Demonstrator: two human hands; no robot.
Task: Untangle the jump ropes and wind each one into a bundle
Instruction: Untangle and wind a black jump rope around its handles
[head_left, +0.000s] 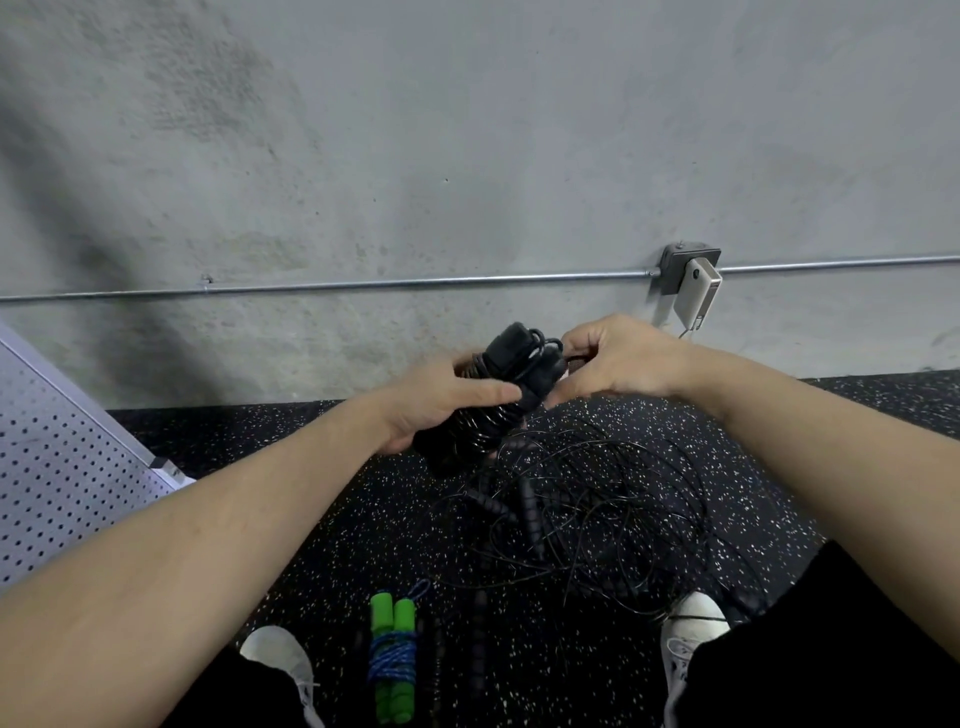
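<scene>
Between both hands, the black rope bundle is gripped by the left hand and pinched by the right hand.

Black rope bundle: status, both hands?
Left hand grips black bundle; right hand pinches its rope end. Green-handled rope already bundled on floor. Black tangle still loose below.

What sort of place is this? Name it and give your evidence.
Probably a gym or workout room: black speckled rubber flooring, a bare concrete wall with exposed metal conduit, and a pile of tangled jump ropes on the floor.
</scene>
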